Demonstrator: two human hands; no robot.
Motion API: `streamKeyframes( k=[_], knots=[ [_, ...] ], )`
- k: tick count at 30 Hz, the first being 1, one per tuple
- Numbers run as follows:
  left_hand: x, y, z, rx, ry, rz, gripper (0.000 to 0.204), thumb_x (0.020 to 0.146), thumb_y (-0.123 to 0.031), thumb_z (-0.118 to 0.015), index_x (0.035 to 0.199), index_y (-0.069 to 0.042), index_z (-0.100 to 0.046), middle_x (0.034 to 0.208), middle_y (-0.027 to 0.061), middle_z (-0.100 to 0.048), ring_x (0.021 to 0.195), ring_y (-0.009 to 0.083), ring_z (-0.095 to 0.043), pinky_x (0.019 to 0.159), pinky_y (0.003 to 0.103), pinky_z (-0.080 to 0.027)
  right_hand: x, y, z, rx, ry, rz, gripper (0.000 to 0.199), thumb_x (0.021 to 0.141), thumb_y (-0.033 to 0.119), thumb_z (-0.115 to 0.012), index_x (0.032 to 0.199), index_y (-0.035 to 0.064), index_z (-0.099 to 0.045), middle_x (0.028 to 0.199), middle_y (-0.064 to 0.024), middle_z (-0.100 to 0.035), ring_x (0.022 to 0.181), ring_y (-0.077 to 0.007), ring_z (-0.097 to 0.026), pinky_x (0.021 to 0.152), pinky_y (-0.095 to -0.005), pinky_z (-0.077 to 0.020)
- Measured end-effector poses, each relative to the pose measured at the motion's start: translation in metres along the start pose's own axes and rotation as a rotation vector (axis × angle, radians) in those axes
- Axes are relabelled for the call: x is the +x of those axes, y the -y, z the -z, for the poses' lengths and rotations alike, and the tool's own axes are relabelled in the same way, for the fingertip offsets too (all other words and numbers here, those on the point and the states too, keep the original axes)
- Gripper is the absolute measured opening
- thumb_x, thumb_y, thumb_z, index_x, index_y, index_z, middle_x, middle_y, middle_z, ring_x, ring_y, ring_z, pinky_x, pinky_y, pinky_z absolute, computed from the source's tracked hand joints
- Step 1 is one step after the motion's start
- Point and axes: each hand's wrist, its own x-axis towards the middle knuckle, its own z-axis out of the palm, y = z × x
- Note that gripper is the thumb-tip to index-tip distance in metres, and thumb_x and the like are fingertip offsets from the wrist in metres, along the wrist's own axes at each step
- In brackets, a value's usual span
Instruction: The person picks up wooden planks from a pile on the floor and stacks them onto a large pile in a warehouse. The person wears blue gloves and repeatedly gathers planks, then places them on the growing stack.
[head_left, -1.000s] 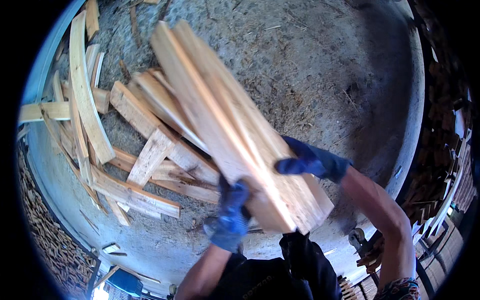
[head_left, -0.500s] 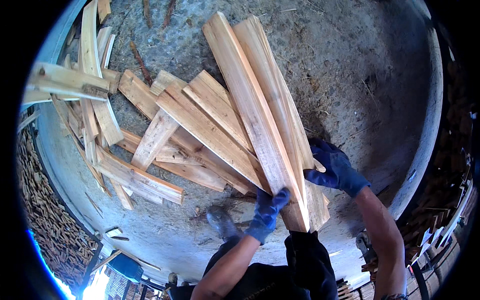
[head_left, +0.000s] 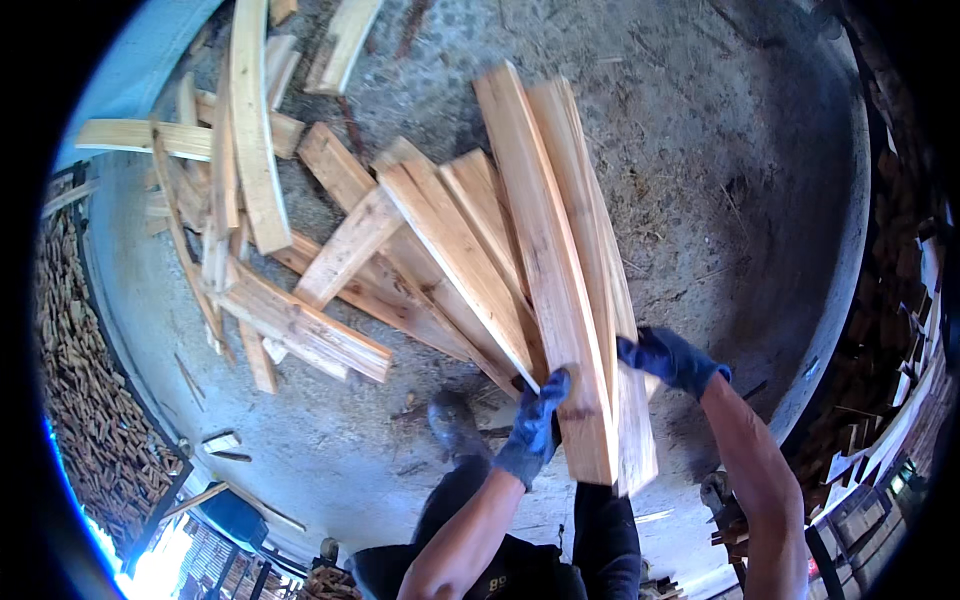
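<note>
A bundle of long, pale wooden boards slants away from my legs. Its top board [head_left: 552,260] lies on the left, with another board [head_left: 585,200] beside it on the right. My left hand [head_left: 537,425], in a blue work glove, is closed on the bundle's near left edge, its thumb against the top board's side. My right hand [head_left: 675,360], gloved the same way, is closed at the bundle's right edge, its fingertips partly hidden behind the wood. Left of the bundle, more boards [head_left: 455,260] fan out on the floor, their near ends close to my left hand.
A loose heap of boards [head_left: 258,130] lies at the far left, and a short board [head_left: 343,45] lies beyond it. A curved pale edge [head_left: 850,250] bounds the concrete floor [head_left: 700,180] on the right. Stacked wood [head_left: 90,370] stands along the left. My boot [head_left: 455,420] is near the fanned boards.
The view has shifted, so the boards appear further right. A blurred board over the left heap is gone from there, and a short board now shows beyond the heap. My right hand has drawn nearer me.
</note>
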Motion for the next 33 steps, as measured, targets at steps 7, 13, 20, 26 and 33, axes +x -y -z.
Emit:
streamKeyframes(
  k=[7, 13, 20, 26, 33],
  knots=[
    [-0.122, -0.062, -0.016, 0.316, -0.032, 0.123, 0.061, 0.087, -0.04, -0.063, 0.129, 0.001, -0.045, 0.113, 0.0086, -0.058, 0.1, 0.0154, -0.058, 0.09, 0.028, -0.046, -0.104, 0.02, -0.102, 0.701, 0.037, 0.078, 0.062, 0.082, 0.018, -0.071, 0.133, -0.0004, -0.04, 0.121, -0.0062, -0.054, 0.11, -0.0148, -0.05, 0.096, -0.0323, -0.0436],
    [-0.239, -0.097, -0.065, 0.12, 0.067, 0.265, 0.061, 0.086, -0.041, -0.064, 0.127, -0.001, -0.046, 0.111, 0.0095, -0.059, 0.099, 0.0157, -0.059, 0.086, 0.029, -0.049, -0.233, 0.155, -0.123, 0.86, -0.138, -0.147, 0.062, 0.085, 0.015, -0.067, 0.136, -0.0008, -0.035, 0.114, -0.0063, -0.055, 0.099, -0.0126, -0.053, 0.09, -0.0286, -0.0449],
    [-0.334, -0.05, -0.095, -0.124, 0.053, 0.495, 0.063, 0.083, -0.037, -0.068, 0.129, -0.005, -0.04, 0.105, 0.0072, -0.058, 0.093, 0.0156, -0.06, 0.08, 0.029, -0.052, -0.35, 0.218, -0.098, 0.705, -0.064, -0.425, 0.056, 0.088, 0.024, -0.063, 0.133, -0.0014, -0.041, 0.115, -0.0083, -0.056, 0.103, -0.0146, -0.053, 0.091, -0.0283, -0.0432],
    [-0.227, -0.04, -0.07, -0.178, 0.202, 0.231, 0.058, 0.083, -0.033, -0.068, 0.126, -0.004, -0.043, 0.107, 0.0104, -0.059, 0.091, 0.0193, -0.062, 0.076, 0.033, -0.055, -0.254, 0.151, -0.093, 1.036, -0.142, -0.639, 0.059, 0.087, 0.044, -0.06, 0.129, 0.005, -0.047, 0.115, -0.0097, -0.057, 0.096, -0.0171, -0.058, 0.085, -0.0315, -0.0483],
    [-0.217, -0.044, -0.087, -0.216, 0.18, 0.141, 0.057, 0.085, -0.026, -0.068, 0.131, -0.007, -0.041, 0.109, 0.0091, -0.059, 0.093, 0.0192, -0.062, 0.078, 0.033, -0.055, -0.232, 0.173, -0.08, 0.726, -0.189, -0.445, 0.056, 0.087, 0.045, -0.06, 0.125, 0.0049, -0.05, 0.107, -0.0079, -0.06, 0.092, -0.0154, -0.058, 0.08, -0.0301, -0.0496]
  ],
)
